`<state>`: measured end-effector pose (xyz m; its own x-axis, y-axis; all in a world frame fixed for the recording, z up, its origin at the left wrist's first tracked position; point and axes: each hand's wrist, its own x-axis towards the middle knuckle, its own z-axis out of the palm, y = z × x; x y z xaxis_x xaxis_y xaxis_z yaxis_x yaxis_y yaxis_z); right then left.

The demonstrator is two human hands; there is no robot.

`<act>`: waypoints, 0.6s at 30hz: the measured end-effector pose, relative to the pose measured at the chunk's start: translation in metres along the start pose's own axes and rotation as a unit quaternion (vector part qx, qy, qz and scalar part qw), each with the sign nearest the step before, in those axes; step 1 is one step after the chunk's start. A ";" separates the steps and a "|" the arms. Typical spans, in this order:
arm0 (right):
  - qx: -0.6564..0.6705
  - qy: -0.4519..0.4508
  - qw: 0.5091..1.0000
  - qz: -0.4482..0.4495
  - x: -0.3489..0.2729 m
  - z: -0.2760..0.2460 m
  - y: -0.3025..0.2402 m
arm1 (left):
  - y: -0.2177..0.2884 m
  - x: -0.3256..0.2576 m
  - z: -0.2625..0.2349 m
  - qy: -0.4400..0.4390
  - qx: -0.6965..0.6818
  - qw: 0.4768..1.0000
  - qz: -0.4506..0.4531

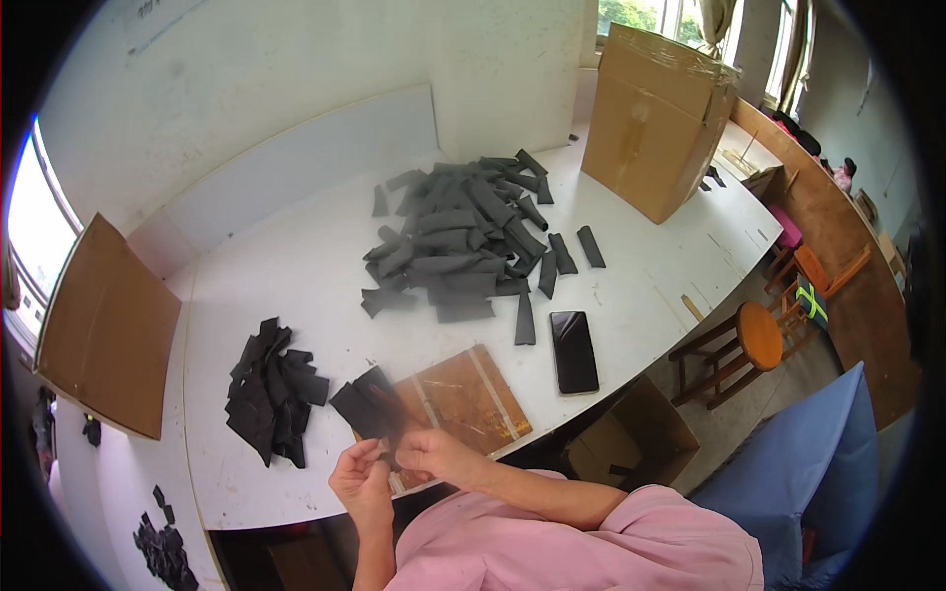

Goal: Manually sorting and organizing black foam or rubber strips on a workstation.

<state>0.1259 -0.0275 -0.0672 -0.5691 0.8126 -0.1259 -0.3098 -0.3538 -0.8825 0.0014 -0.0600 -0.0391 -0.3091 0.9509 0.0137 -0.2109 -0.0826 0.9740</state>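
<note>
My left hand and my right hand meet close together over the near left edge of a brown wooden board. The fingers of both are closed in a pinch. Whatever lies between the fingertips is too small and blurred to name. Just beyond my fingertips, black fabric-like pieces lie partly over the board's left corner. A loose heap of flat black pieces rests to the left. Farther off sits a large pile of dark grey, sleeve-like folded pieces.
A black phone lies right of the board on the white table. Cardboard boxes stand at far right and left; an open box sits below the table edge. A wooden stool is to the right.
</note>
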 end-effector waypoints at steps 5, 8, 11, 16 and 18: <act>0.064 -0.001 0.997 -0.035 -0.002 -0.003 -0.002 | 0.018 -0.004 -0.010 -0.151 -0.213 0.952 -0.160; 0.137 -0.074 0.987 -0.025 -0.016 0.008 -0.023 | 0.036 -0.018 0.003 -0.243 -0.482 0.796 -0.273; 0.119 -0.057 0.991 -0.039 -0.025 0.000 -0.037 | 0.041 -0.020 0.010 -0.253 -0.263 0.916 -0.167; -0.271 0.133 0.886 -0.353 -0.029 0.001 -0.036 | 0.019 -0.025 0.033 -0.060 0.062 0.995 0.044; -0.302 0.148 0.868 -0.366 -0.033 0.005 -0.043 | 0.012 -0.027 0.037 -0.043 0.046 0.995 0.072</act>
<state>0.1540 -0.0415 -0.0231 -0.1404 0.8325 0.5359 0.0014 0.5414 -0.8408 0.0414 -0.0757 -0.0197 -0.2481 0.9536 0.1707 -0.0829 -0.1964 0.9770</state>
